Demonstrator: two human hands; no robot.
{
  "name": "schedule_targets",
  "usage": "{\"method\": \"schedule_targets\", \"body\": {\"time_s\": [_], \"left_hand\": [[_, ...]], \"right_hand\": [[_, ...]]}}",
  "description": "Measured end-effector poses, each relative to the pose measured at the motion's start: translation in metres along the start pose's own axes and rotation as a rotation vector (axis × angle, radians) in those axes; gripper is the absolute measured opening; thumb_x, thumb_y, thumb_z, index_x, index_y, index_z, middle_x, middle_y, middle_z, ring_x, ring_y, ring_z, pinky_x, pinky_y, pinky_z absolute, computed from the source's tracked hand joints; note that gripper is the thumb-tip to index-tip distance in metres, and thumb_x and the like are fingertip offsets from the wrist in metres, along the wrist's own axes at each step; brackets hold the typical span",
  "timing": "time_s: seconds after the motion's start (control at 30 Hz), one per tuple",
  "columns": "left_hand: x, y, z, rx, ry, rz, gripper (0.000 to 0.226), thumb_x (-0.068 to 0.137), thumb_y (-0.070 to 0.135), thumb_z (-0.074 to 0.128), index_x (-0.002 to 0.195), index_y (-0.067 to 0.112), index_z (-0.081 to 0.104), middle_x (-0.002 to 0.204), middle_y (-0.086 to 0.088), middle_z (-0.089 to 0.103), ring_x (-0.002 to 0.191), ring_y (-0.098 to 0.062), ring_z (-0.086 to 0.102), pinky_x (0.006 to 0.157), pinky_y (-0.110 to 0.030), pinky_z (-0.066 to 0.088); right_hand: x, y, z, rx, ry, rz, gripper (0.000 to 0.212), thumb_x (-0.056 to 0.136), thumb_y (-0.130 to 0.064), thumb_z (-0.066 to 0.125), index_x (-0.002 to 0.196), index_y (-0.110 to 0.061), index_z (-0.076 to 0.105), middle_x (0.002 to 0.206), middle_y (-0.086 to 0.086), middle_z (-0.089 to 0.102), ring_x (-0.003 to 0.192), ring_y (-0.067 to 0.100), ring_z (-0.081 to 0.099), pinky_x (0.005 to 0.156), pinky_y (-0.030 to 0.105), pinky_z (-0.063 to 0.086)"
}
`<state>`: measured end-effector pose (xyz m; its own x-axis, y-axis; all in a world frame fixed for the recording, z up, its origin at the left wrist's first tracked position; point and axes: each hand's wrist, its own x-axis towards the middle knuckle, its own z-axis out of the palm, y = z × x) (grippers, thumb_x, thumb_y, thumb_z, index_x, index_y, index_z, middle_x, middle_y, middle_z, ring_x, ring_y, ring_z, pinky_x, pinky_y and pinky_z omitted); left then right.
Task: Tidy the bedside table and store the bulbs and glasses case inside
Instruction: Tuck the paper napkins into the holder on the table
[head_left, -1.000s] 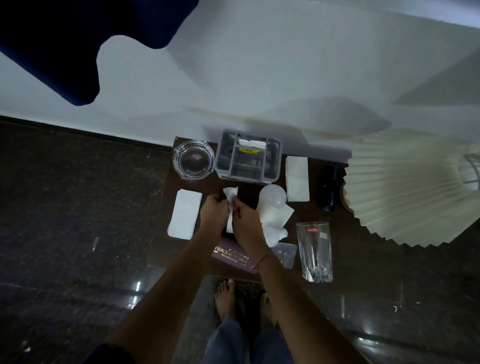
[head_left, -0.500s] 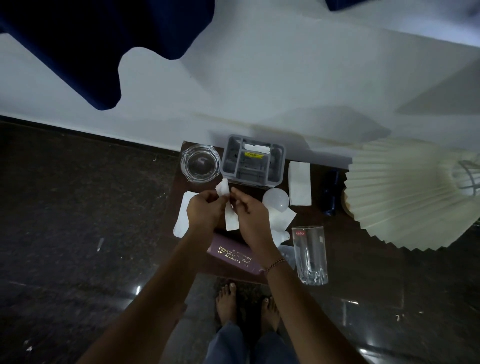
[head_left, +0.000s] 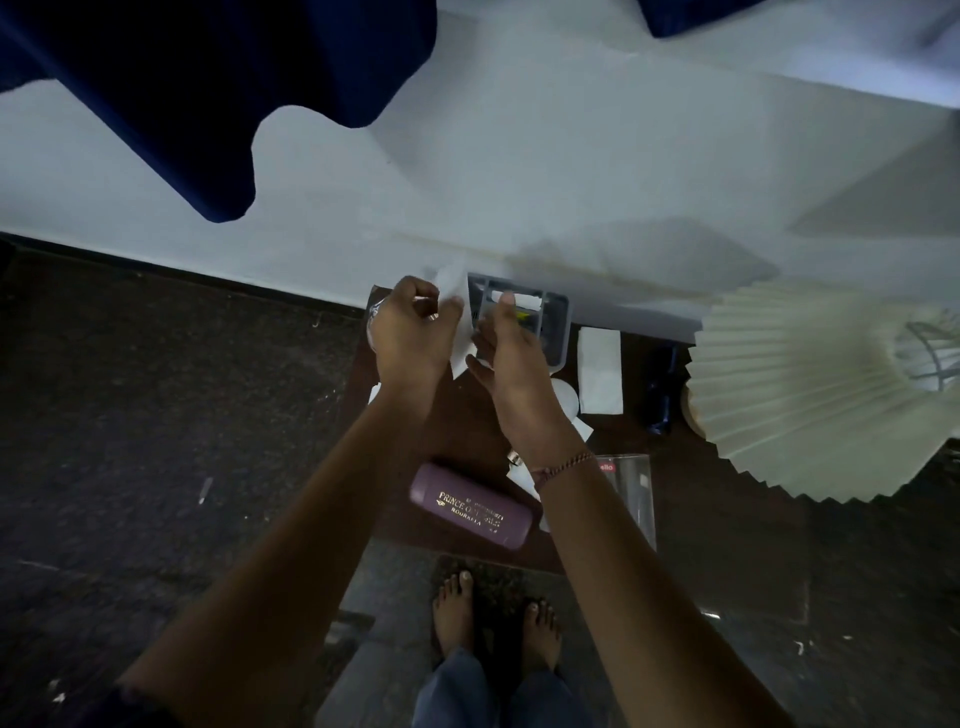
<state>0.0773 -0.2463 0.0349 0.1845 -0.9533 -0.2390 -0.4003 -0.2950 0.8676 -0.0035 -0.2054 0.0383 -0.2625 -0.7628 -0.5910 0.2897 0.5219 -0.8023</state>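
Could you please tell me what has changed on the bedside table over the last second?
Both hands, left and right, have lifted the white tissue off the table, up in front of the grey organiser. The glasses case, bulb and tumbler stayed put.

Your left hand (head_left: 410, 332) and right hand (head_left: 511, 358) are higher now than a second ago, lifting the white tissue (head_left: 457, 312) off the bedside table (head_left: 467, 431) to the grey organiser (head_left: 553, 332); the tissue hangs unfolded between them.
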Motion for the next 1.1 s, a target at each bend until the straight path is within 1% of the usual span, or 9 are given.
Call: {"method": "schedule_targets", "body": {"time_s": [0.07,0.17,0.23,0.3,0.4,0.63,0.8,0.93,1.1], "left_hand": [[0.003,0.007,0.004,-0.002,-0.022,-0.013,0.011,0.079,0.016,0.061,0.079,0.016,0.050,0.063,0.009,0.055,0.050,0.005,0.052,0.050,-0.009,0.039],[0.008,0.016,0.007,-0.260,-0.105,-0.179,0.003,0.081,0.021,0.051,0.082,0.018,0.053,0.077,-0.003,0.059,0.074,-0.018,0.059,0.072,-0.037,0.051],[0.012,0.021,0.006,-0.451,-0.165,-0.290,0.016,0.087,0.024,0.045,0.094,0.017,0.057,0.093,-0.012,0.060,0.084,-0.026,0.058,0.073,-0.040,0.049],[0.017,0.023,0.005,-0.517,-0.205,-0.350,0.031,0.091,0.027,0.039,0.114,0.014,0.056,0.098,-0.013,0.063,0.085,-0.026,0.060,0.074,-0.036,0.050],[0.025,0.024,0.006,-0.537,-0.224,-0.386,0.036,0.092,0.030,0.039,0.123,0.016,0.052,0.105,-0.014,0.063,0.097,-0.031,0.062,0.090,-0.043,0.050],[0.032,0.018,0.007,-0.440,-0.262,-0.427,0.035,0.091,0.035,0.042,0.119,0.018,0.055,0.113,-0.010,0.064,0.104,-0.032,0.062,0.094,-0.044,0.049],[0.034,0.012,0.007,-0.384,-0.251,-0.369,0.025,0.091,0.030,0.042,0.111,0.021,0.055,0.103,-0.003,0.064,0.099,-0.025,0.061,0.073,-0.029,0.049],[0.037,0.010,0.006,-0.404,-0.276,-0.402,0.034,0.092,0.031,0.042,0.120,0.017,0.055,0.089,0.001,0.069,0.083,-0.016,0.065,0.063,-0.026,0.046],[0.036,0.008,0.006,-0.373,-0.292,-0.398,0.036,0.094,0.032,0.040,0.125,0.018,0.052,0.095,-0.004,0.067,0.086,-0.018,0.064,0.063,-0.026,0.045]], "right_hand": [[0.010,-0.005,0.003,0.034,-0.050,-0.001,0.047,0.094,-0.055,0.031,0.081,-0.023,0.062,0.076,-0.009,0.063,0.076,0.005,0.059,0.086,0.032,0.048],[0.022,-0.013,0.004,0.041,-0.081,-0.044,0.051,0.094,-0.058,0.023,0.086,-0.026,0.062,0.059,-0.017,0.062,0.061,-0.004,0.058,0.069,0.022,0.045],[0.026,-0.017,0.006,0.023,-0.087,-0.042,0.059,0.093,-0.061,0.019,0.103,-0.024,0.064,0.091,-0.006,0.071,0.089,0.009,0.064,0.086,0.031,0.050],[0.028,-0.020,0.006,0.012,-0.074,0.006,0.072,0.090,-0.065,0.017,0.131,-0.018,0.051,0.132,0.011,0.057,0.122,0.024,0.053,0.108,0.043,0.039],[0.031,-0.023,0.006,0.079,-0.102,-0.011,0.073,0.090,-0.065,0.014,0.139,-0.018,0.042,0.142,0.010,0.048,0.130,0.024,0.046,0.112,0.042,0.034],[0.042,-0.016,0.011,0.076,-0.127,-0.027,0.070,0.092,-0.061,0.012,0.134,-0.018,0.048,0.130,0.016,0.057,0.117,0.026,0.056,0.103,0.036,0.045],[0.042,-0.016,0.014,0.069,-0.100,0.015,0.067,0.092,-0.062,0.016,0.136,-0.020,0.044,0.136,0.012,0.051,0.123,0.027,0.051,0.107,0.041,0.042],[0.046,-0.012,0.011,0.064,-0.107,0.007,0.049,0.094,-0.059,0.016,0.102,-0.028,0.054,0.101,-0.004,0.064,0.085,0.004,0.062,0.067,0.020,0.054],[0.044,-0.006,0.009,0.060,-0.122,-0.040,0.065,0.095,-0.056,0.017,0.133,-0.010,0.041,0.115,-0.016,0.050,0.069,-0.013,0.060,0.062,0.006,0.048]]}}
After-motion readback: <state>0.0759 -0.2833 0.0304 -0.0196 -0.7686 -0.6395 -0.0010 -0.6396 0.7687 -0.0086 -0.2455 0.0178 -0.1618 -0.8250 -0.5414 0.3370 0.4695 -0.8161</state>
